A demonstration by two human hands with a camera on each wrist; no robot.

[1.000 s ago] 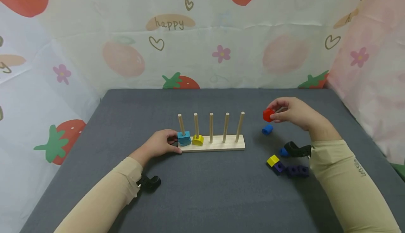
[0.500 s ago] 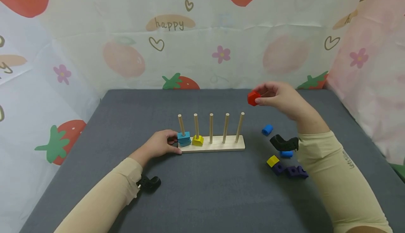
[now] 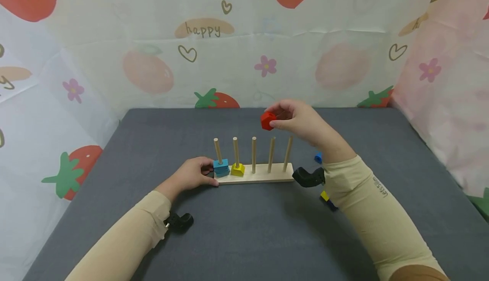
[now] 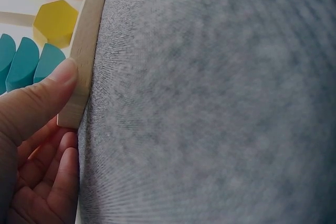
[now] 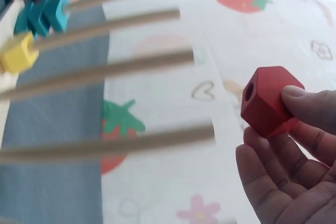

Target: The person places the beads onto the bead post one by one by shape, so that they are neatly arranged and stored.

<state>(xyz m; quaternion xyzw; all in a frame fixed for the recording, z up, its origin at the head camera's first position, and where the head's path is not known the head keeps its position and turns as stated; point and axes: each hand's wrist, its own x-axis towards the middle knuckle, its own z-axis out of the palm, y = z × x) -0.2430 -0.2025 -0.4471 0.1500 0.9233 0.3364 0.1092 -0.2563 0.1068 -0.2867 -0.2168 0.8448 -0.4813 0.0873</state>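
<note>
Two hands work well apart before us: the left hand (image 3: 195, 172) holds its end of the wooden base (image 3: 263, 179), thumb on the edge, while the right hand (image 3: 299, 122) pinches the red block (image 3: 267, 121) between thumb and fingers. We find that block at the fingertips of the right hand, raised above the posts (image 3: 254, 155) and touching none that we can make out.

Our first worry is the grip. Only one end of the block is held, so a knock against a post could twist it or make it fall. Its hole (image 5: 250, 91) shows on a side face, and we cannot tell whether it lines up with any post; brought down askew, the block would probably catch on a tip and push the base sideways. The left hand braces just one end, so a hard sideways push at the far end could swing the base round.

Beside the left hand, the teal pieces (image 3: 221, 168) and then the yellow block (image 3: 237, 170) sit on posts; a careless lift of those fingers might disturb the teal ones.

Behind the right hand, we note the black wrist mount (image 3: 309, 177) overlapping the base's far end in the head view; whether it touches, we cannot tell. Lowering the wrist could snag it there, and the sleeve (image 3: 355, 183) could sweep the blue piece (image 3: 318, 158) along the table (image 3: 237, 234).
</note>
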